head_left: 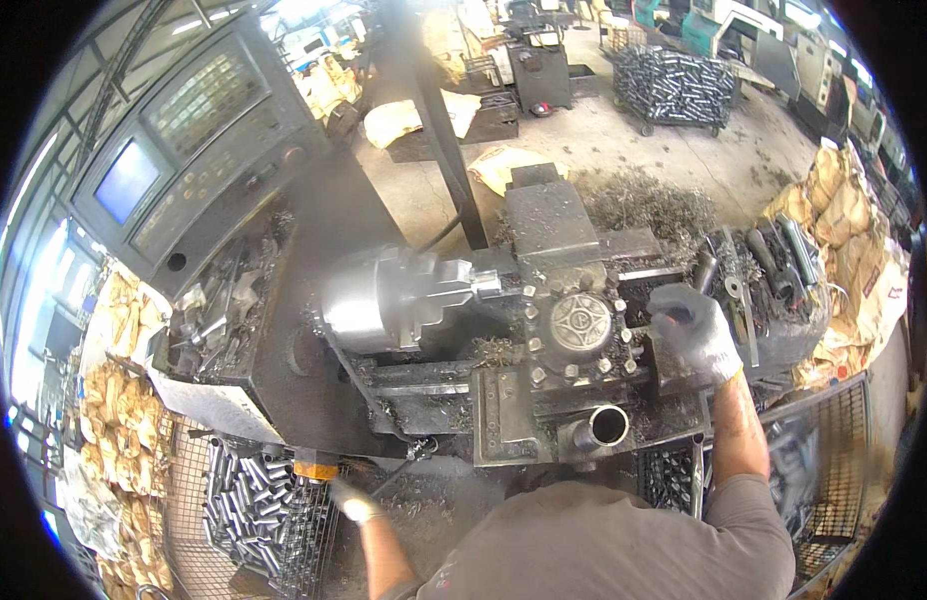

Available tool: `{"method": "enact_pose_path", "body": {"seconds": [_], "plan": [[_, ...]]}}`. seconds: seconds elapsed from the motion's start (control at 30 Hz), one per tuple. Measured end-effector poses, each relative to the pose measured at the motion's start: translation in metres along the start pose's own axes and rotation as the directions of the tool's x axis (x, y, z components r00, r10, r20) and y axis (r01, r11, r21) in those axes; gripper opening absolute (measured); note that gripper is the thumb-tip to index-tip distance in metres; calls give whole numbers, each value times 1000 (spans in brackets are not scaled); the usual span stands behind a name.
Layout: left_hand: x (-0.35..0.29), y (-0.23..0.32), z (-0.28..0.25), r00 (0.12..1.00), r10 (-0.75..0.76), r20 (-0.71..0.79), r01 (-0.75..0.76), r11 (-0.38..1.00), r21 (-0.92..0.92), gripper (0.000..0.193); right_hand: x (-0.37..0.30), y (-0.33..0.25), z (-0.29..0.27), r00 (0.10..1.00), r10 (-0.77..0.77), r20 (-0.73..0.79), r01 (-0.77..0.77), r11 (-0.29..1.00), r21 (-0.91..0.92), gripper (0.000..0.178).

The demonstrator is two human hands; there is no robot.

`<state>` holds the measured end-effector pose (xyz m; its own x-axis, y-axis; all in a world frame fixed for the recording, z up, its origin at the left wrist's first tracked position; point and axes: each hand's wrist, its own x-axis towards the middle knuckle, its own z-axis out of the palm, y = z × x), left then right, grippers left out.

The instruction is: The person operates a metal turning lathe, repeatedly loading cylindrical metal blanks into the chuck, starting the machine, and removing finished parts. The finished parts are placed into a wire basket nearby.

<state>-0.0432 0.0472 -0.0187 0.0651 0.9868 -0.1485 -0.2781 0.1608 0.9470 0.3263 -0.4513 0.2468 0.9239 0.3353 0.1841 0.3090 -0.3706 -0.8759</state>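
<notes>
My right hand (690, 322), in a grey-and-white glove, is raised at the right end of the lathe's tool turret (581, 322). Its fingers are curled round; what they hold, if anything, is hidden. Low on the left, my gloved left hand (352, 500) is beside a yellow-orange part (316, 470) at the machine's lower edge, with its fingers blurred. The lathe chuck (369, 305) looks smeared. A short bright metal piece (487, 284) sticks out of its jaws towards the turret. An open metal tube (609, 425) stands out from the turret's front.
A wire basket of cut metal tubes (249, 515) stands at lower left, and another bin of metal parts (669, 480) at lower right. Wrenches (784, 285) lie on the bench right of my right hand. The control panel (184, 130) rises at left. Metal shavings (654, 205) heap behind the turret.
</notes>
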Motion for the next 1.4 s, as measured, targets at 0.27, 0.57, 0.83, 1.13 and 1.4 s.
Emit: {"method": "enact_pose_path", "body": {"seconds": [0.27, 0.57, 0.83, 1.13, 1.4], "plan": [[-135, 26, 279, 124, -369, 921, -991, 2, 135, 49, 158, -8, 43, 910, -238, 340, 320, 924, -209, 30], [-56, 159, 333, 53, 537, 842, -998, -2, 64, 59, 267, 103, 145, 363, 295, 884, 639, 612, -467, 43], [-16, 162, 339, 120, 523, 844, -972, -113, 208, 63, 228, -48, 239, 435, 160, 886, 485, 787, -380, 71], [-10, 156, 342, 173, 512, 841, -968, -69, 241, 64, 239, -34, 256, 425, 219, 878, 534, 723, -439, 61], [0, 150, 324, 181, 578, 796, -965, -51, 256, 60, 212, -24, 116, 742, 127, 658, 510, 531, -677, 51]]}}
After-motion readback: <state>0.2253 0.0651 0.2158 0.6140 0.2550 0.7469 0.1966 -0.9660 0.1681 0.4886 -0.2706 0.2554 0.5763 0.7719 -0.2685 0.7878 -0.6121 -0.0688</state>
